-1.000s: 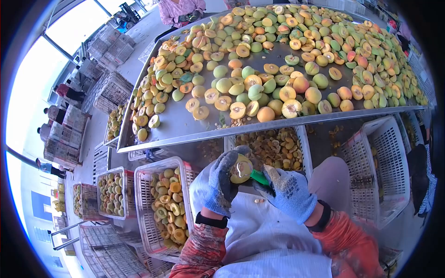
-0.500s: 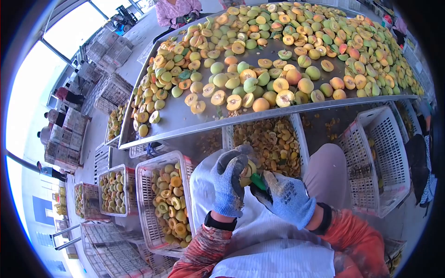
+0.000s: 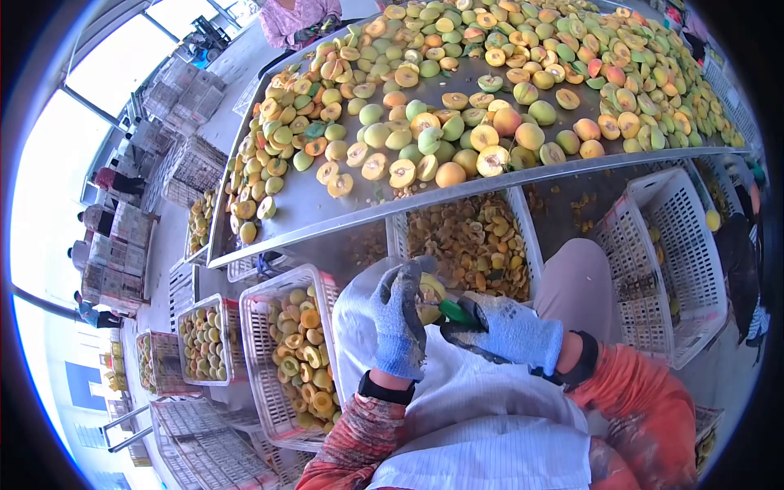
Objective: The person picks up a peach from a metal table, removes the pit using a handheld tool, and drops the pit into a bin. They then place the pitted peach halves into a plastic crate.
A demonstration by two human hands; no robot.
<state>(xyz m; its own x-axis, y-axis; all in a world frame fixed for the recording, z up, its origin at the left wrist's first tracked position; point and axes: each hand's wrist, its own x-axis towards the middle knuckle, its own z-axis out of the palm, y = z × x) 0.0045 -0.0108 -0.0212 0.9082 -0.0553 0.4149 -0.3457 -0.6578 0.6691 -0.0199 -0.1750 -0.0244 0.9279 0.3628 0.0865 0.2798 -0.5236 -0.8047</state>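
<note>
My left hand (image 3: 400,314), in a blue and grey glove, is closed round a yellow-green fruit (image 3: 429,298) above my lap. My right hand (image 3: 510,329), gloved alike, grips a green-handled tool (image 3: 454,311), whose near end meets the fruit; its working tip cannot be made out. Just beyond both hands, a white crate (image 3: 531,237) of fruit scraps stands under the metal table's edge (image 3: 343,220). Whole and halved fruits (image 3: 441,135) are heaped on that table.
A crate of halved fruit (image 3: 253,343) stands to the left, with a smaller fruit crate (image 3: 233,339) beyond it. White crates (image 3: 694,253) are at the right. Across the table is a person in a pink top (image 3: 286,24). Other people (image 3: 118,180) stand far left.
The view has shifted, so the table sits higher in it. My right hand has turned flatter beside the fruit, while my left hand keeps its hold.
</note>
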